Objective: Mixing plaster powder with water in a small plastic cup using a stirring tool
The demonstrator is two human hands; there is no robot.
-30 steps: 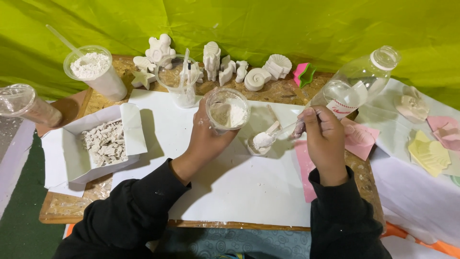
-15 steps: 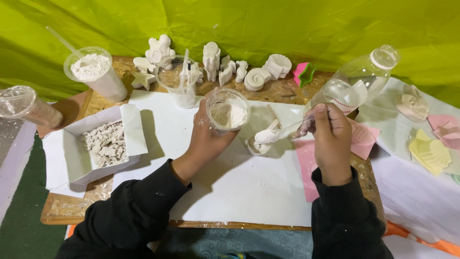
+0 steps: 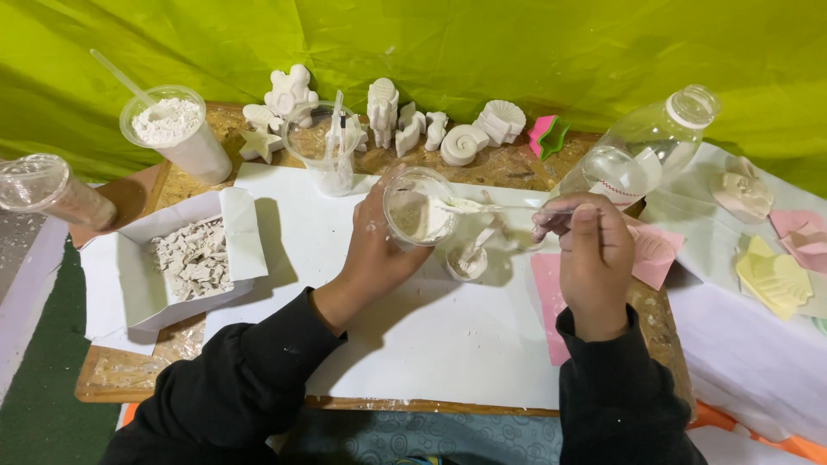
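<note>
**Worktable with plaster casting items: two hands, cup and spoon**

Left hand (image 3: 379, 250): closed around a clear plastic cup (image 3: 418, 207) of white paste, held tilted just above the white sheet (image 3: 413, 336), near the middle of the table.

Right hand (image 3: 594, 250): fingers pinched shut on the handle of a thin white spoon (image 3: 482, 207), whose bowl reaches the cup's rim at its right side.

Directly below the cup and spoon: a small white mould (image 3: 469, 260) with plaster in it, resting on the sheet, between the two hands.

Back edge of the table, in a row against the green cloth (image 3: 448, 43): white plaster figures (image 3: 383, 108), a shell cast (image 3: 502, 120), a pink-and-green mould (image 3: 547, 136), and a clear cup with a stick (image 3: 332, 151) standing in it.

Back left corner: a cup of white powder (image 3: 177, 133) with a straw-like stick. Further left, off the sheet, a clear cup lying on its side (image 3: 52, 189).

Left of the sheet: an open white box (image 3: 185, 258) holding broken plaster pieces, well apart from the left hand.

Right: a clear plastic bottle (image 3: 642, 151) lying tilted, its body just behind the right hand. A pink sheet (image 3: 551, 293) lies under that wrist. Beyond the table's right edge, on white cloth, are yellow (image 3: 771, 275) and pink moulds (image 3: 801, 226).

Open room: the near half of the white sheet, in front of both hands, is bare down to the table's front edge (image 3: 413, 405).
</note>
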